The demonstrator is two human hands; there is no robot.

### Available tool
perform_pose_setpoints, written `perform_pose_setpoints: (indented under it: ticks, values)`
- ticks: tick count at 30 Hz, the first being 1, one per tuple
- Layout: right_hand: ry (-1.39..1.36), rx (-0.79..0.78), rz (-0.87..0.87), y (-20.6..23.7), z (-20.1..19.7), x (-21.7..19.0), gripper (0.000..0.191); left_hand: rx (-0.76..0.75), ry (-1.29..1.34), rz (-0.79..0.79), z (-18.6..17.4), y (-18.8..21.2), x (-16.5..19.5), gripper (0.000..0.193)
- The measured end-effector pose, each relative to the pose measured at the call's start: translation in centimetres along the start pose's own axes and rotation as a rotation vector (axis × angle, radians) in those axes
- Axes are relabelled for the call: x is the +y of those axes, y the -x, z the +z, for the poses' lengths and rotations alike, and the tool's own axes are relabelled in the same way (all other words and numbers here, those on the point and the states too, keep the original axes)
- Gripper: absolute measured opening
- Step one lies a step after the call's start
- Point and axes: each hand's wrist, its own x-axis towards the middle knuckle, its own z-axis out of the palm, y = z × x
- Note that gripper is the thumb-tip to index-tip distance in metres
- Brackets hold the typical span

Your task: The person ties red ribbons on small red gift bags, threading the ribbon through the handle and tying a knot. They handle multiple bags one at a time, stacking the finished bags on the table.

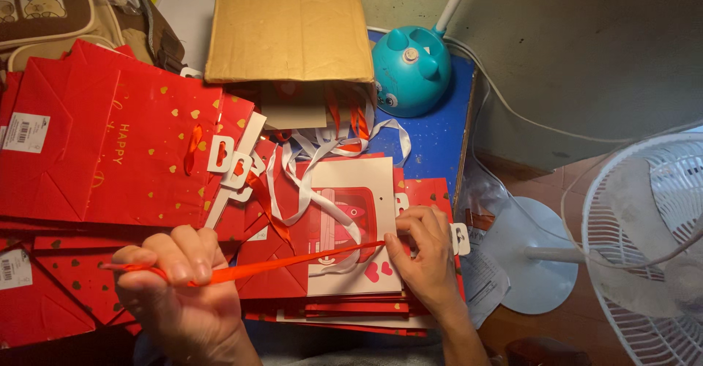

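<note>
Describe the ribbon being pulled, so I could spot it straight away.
Start at the brown cardboard box at the top, then drop to the white-fronted gift bag below it. The red ribbon runs taut across the bag's lower part, from the left hand to the right hand. Unlike the loose white ribbons above, it is red and straight.

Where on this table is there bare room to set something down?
One bare strip: the blue tabletop between the teal pig-shaped gadget, the white-fronted bag and the table's right edge. Elsewhere red bags, ribbons and the cardboard box crowd it.
</note>
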Motion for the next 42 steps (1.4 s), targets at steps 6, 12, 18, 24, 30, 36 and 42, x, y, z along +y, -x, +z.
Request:
perform_pose_setpoints:
  ticks: [6,12,18,24,30,36,42]
  values:
    - [0.026,-0.004,-0.001,-0.1,-0.1,-0.1,0.015,-0.555,-0.674,-0.490,2.2,-1.1,-3.3,0.011]
    - [0.065,0.019,-0.037,0.1,-0.2,-0.2,0.029,-0.661,-1.225,-0.447,5.6,0.2,-9.3,0.020]
    - [0.033,-0.027,0.014,0.1,-0.8,-0.2,0.048,-0.761,-1.340,-0.374,6.1,0.0,-10.2,0.023]
    - [0.013,-0.057,0.002,0.0,-1.6,-0.6,0.051,-0.840,-1.296,-0.533,6.4,-1.1,-9.9,0.023]
    - [0.033,-0.072,-0.022,-0.6,-1.9,-1.1,0.051,-0.809,-1.251,-0.563,6.4,-1.7,-10.4,0.024]
    - [-0.039,-0.140,-0.078,-2.3,-1.8,0.0,0.041,-0.764,-1.272,-0.440,5.8,-1.7,-12.0,0.025]
    - [-0.506,-0.135,0.544,-3.7,-0.2,1.4,0.028,-0.728,-1.316,-0.463,5.7,-1.5,-11.9,0.027]
